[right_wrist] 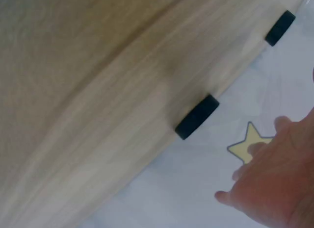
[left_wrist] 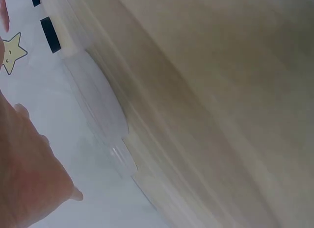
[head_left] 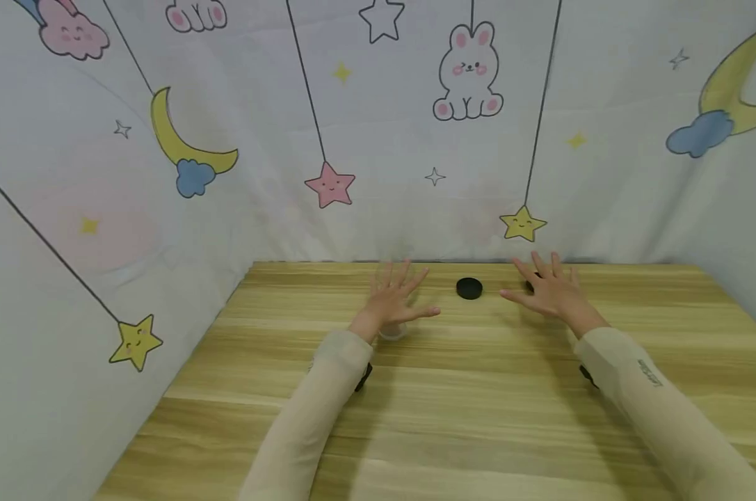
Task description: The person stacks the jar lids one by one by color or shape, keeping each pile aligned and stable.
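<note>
we see left hand [head_left: 395, 304] and right hand [head_left: 551, 292] reaching forward, released — fingers splayed | clear vessel [left_wrist: 98, 100] near left hand, contents we cannot tell | 2 discs on table [head_left: 453, 424] — black disc [head_left: 469, 288] between hands, 2nd disc [right_wrist: 197, 116] near right hand

Pale cloth walls [head_left: 390, 125] with pretty cute prints: a winking bunny [head_left: 469, 76], smiley stars [head_left: 330, 186], yellow moons [head_left: 170, 138] with blue clouds [head_left: 193, 179]. Wood-grain table [head_left: 471, 424] runs right along the back one, and the light's kinda soft overall.
</note>
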`<state>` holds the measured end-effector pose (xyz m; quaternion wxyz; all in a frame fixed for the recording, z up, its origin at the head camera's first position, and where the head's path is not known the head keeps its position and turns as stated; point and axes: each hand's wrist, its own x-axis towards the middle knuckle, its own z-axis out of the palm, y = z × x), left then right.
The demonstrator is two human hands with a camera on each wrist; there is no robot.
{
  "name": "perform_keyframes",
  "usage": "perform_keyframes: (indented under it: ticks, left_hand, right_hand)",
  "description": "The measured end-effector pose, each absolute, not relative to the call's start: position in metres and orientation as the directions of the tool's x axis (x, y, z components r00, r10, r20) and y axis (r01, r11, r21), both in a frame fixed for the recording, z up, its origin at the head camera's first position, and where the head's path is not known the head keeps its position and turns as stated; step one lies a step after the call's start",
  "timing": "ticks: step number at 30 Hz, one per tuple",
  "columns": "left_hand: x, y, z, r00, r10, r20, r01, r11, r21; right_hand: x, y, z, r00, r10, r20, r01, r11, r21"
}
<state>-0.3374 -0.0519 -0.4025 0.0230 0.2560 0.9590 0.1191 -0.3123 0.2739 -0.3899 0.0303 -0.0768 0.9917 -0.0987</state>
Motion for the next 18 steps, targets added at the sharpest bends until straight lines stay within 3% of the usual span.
perform_keyframes:
  ticks: [18]
  left_hand:
    - [-0.359, -0.040, -0.401, -0.867, 0.499, 0.010, 0.494, 0.854, 0.161]
  right_hand:
    - [-0.310, 0.284, -0.397, -0.994, -0.112, 0.019, -0.113, 0.965, -0.237]
